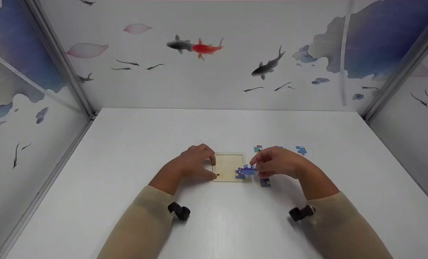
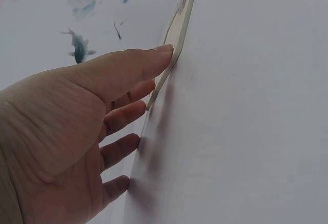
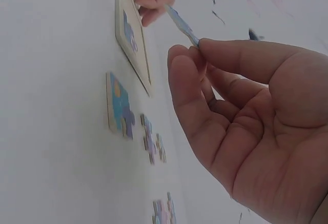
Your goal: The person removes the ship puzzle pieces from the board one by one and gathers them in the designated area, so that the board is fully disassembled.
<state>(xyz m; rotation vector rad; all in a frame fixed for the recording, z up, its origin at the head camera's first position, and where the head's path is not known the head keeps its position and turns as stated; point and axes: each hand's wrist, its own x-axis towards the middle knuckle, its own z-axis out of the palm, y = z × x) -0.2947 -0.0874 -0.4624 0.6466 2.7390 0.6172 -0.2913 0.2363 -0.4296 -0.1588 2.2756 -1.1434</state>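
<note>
A shallow square wooden puzzle tray (image 1: 228, 163) lies on the white table. My left hand (image 1: 198, 162) holds it at its left side, thumb near the lower left corner and fingers along the edge. The right hand (image 1: 279, 162) pinches a blue-purple jigsaw piece (image 3: 182, 25) between thumb and fingertips, raised over the tray's right side. In the right wrist view another jigsaw piece (image 3: 128, 26) lies inside the tray, partly covered by the held one in the head view. Another loose piece (image 1: 265, 182) sits just under the right hand.
Beyond the right hand lie more loose jigsaw pieces, one (image 1: 258, 148) near the tray's upper right corner and one (image 1: 301, 150) farther right. A third (image 1: 279, 146) is mostly hidden behind the hand. Printed panels (image 1: 214, 82) enclose the table at the back and sides.
</note>
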